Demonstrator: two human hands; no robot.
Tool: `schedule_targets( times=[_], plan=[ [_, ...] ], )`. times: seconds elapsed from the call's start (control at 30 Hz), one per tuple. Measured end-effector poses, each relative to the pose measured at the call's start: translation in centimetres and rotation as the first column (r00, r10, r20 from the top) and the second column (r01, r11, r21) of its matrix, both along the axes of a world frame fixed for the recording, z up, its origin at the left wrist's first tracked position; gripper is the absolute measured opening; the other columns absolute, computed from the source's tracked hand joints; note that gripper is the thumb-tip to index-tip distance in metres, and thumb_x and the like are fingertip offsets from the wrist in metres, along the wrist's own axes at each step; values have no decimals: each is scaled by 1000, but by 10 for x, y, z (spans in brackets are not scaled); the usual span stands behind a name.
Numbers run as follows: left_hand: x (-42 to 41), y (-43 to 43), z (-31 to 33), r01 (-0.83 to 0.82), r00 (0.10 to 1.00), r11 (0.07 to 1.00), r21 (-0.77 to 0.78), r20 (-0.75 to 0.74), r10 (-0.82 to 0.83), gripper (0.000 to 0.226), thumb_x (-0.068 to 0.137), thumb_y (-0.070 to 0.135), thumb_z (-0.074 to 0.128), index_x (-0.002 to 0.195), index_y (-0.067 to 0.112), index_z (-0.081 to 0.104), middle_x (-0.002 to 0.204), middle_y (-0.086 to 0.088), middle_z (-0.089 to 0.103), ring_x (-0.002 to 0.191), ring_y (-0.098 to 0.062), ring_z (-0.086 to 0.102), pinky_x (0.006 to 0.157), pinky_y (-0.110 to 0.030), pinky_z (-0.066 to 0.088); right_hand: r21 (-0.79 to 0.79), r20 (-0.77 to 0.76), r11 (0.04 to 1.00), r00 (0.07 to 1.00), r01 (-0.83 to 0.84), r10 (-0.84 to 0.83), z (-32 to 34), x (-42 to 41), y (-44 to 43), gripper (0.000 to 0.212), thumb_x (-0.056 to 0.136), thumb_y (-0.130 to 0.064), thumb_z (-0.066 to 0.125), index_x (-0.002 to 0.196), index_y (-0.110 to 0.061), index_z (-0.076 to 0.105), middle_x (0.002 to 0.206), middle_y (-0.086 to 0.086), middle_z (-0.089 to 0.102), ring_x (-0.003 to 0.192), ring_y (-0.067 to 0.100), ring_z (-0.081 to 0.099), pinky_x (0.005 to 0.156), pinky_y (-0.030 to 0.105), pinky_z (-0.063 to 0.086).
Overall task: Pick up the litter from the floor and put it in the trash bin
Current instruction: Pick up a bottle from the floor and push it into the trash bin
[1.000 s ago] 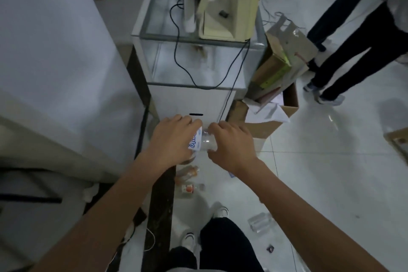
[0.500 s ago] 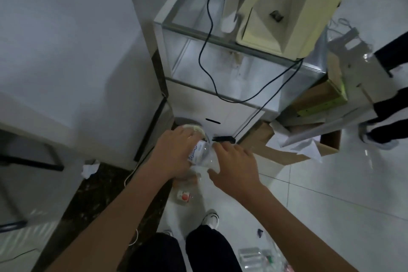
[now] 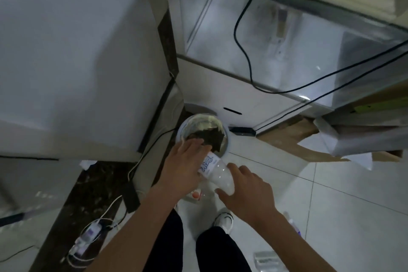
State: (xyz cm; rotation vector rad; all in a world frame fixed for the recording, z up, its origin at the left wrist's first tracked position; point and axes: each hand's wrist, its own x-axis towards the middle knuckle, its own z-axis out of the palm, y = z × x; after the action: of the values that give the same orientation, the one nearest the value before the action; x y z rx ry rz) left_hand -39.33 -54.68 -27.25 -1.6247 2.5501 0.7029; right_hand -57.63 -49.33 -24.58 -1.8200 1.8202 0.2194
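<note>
Since the earlier frames the person is bending lower and closer — the trash bin point(image 3: 204, 132), only a sliver beside the cabinet half a second ago, is now filling the middle of the view with its mouth open, and the plastic bottle point(image 3: 215, 170) is coming down from chest height to sit just over the bin's near rim. The left hand point(image 3: 184, 168) is gripping the bottle at its labelled upper part, fingers point(image 3: 194, 146) wrapped round it and reaching over the rim; the neck end looks to be pointing into the bin, though the hand is hiding it. The right hand point(image 3: 247, 192) is coming off the base, fingers spread loosely and only just touching the clear bottom end.

That means this piece is nearly dealt with — letting go with the left hand should be dropping it inside. The job is not ending there, though: a small orange-and-white bottle point(image 3: 195, 195) is lying on the floor point(image 3: 331, 205) under the hands, and more clear plastic point(image 3: 266, 260) is showing by the right leg.
</note>
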Motion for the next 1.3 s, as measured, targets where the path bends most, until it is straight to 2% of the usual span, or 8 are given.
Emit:
schedule_targets(
  times=[0.13,0.4,0.6,0.73,0.9,1.07,1.23,1.3],
  plan=[
    [9,-27,-66,12,999,996,86,-36,-9,86,81,39,71,153,23,27,159,-3,28,146,-22,25,118,-40,19,27,-43,1000,999,12,-11,-54,13,-31,48,82,-60,57,119,-32,47,104,-7,56,92,18,62,70,30,47],
    [17,-76,-214,79,996,996,31,-51,-77,76,74,25,80,141,10,48,140,-12,53,128,-28,51,101,-40,43,41,-111,997,992,63,-58,-196,29,-81,49,82,-59,53,121,-31,45,101,-5,59,83,19,62,69,31,50],
    [16,-84,-305,96,995,993,74,-22,-95,86,81,20,74,153,11,28,156,-11,33,141,-27,35,106,-43,43,10,-108,997,991,75,-74,-289,30,-95,34,80,-47,60,103,-24,48,82,-6,54,64,15,52,61,27,44],
    [18,-84,-340,84,996,992,92,-2,-85,90,81,19,72,155,10,22,159,-12,27,144,-28,30,107,-43,43,-2,-111,998,992,58,-58,-327,28,-101,42,83,-53,62,111,-25,49,96,-2,61,71,17,55,63,28,38],
    [25,-85,-342,1,1000,993,117,2,-1,95,84,18,67,157,11,6,164,-13,0,148,-29,20,94,-36,49,-109,-33,992,997,62,-66,-335,28,-104,76,78,-66,61,139,-23,43,133,1,53,105,25,61,78,35,47],
    [34,-72,-310,-37,997,994,104,67,30,99,85,27,68,157,9,2,163,-14,8,149,-28,15,109,-39,39,-183,-13,979,996,87,-90,-313,26,-91,75,72,-67,55,130,-20,50,131,3,55,99,27,63,77,42,54],
    [40,-46,-255,9,997,994,108,79,-18,91,82,24,71,155,8,20,158,-18,26,134,-33,45,92,-41,51,-102,-8,990,995,95,-96,-258,18,-60,64,77,-62,62,126,-22,50,129,0,53,97,25,61,77,36,52],
    [38,-41,-225,33,995,991,129,86,-45,90,84,26,68,156,14,16,161,-15,17,135,-31,43,94,-38,49,-85,-44,992,995,90,-94,-233,14,-45,62,79,-61,62,127,-23,51,132,-1,53,96,24,61,73,34,49]
  ],
)
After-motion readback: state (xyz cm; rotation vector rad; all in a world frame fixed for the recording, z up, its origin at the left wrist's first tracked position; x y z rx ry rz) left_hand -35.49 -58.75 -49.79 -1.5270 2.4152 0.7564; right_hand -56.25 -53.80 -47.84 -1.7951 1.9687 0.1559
